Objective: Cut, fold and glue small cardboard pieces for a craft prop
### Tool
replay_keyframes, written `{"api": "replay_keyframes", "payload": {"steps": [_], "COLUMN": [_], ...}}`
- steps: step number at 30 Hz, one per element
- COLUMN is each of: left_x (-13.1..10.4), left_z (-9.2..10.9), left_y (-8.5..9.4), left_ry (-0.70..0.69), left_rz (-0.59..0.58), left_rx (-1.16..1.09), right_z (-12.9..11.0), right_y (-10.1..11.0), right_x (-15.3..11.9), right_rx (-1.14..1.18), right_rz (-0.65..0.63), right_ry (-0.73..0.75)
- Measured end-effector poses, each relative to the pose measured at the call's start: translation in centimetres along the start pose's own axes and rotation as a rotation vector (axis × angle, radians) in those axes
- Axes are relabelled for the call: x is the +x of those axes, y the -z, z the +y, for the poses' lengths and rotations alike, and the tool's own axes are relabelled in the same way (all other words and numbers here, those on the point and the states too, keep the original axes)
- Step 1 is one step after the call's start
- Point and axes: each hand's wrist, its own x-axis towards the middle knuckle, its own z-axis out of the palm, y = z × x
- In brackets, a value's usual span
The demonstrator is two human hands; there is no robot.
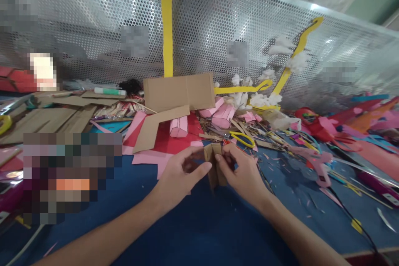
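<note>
Perforated metal panel (202, 16) bounds the far side. Blue table (199, 232): open room nearest the person, scraps (146, 133) crowding beyond. Left hand (177, 178) half-curled at the piece's left edge, grip unclear; right hand (245, 174) pinches the folded cardboard piece (213, 178), upright between both. Step, judged: shaping folds; next move calls for steady creases.

Two hands (183, 174) (246, 170), one folded cardboard piece (213, 174)

From here I count three long yellow strips (168, 33) along the far edge of the bench (187, 232), plus one upright cardboard panel (177, 92) and at least two pink paper boxes (178, 129). Toward the right edge lies one pink glue gun (322, 162); toward the far left corner, one white-and-green tube (109, 91).
</note>
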Motion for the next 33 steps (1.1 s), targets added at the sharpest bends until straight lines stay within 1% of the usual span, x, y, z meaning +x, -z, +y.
{"api": "replay_keyframes", "payload": {"steps": [3, 7, 12, 17, 23, 28, 33], "left_x": [-0.2, -0.5, -0.7, -0.9, -1.1, -1.3, -1.3], "left_z": [0.1, 0.9, 1.3, 1.6, 1.9, 1.3, 1.0], "left_y": [0.0, -0.1, 0.0, 0.2, 0.2, 0.2, 0.2], "left_ry": [-0.003, -0.092, -0.215, -0.301, -0.444, -0.454, -0.426], "left_rz": [0.017, 0.006, 0.039, 0.038, 0.03, 0.034, 0.026], "left_rx": [-0.017, -0.027, 0.127, 0.277, 0.424, 0.456, 0.444], "right_z": [-0.2, -0.4, -0.4, -0.5, -0.7, -0.9, -0.9], "right_y": [0.0, 0.1, 0.3, 0.4, 0.6, 0.7, 0.5], "right_x": [-0.2, -0.4, -0.6, -0.8, -0.8, -0.7, -0.9], "right_rx": [0.026, 0.088, 0.059, 0.019, -0.014, -0.024, -0.022], "right_rz": [0.03, 0.086, 0.16, 0.225, 0.273, 0.313, 0.326], "right_ry": [0.02, 0.047, 0.103, 0.164, 0.261, 0.331, 0.286]}}
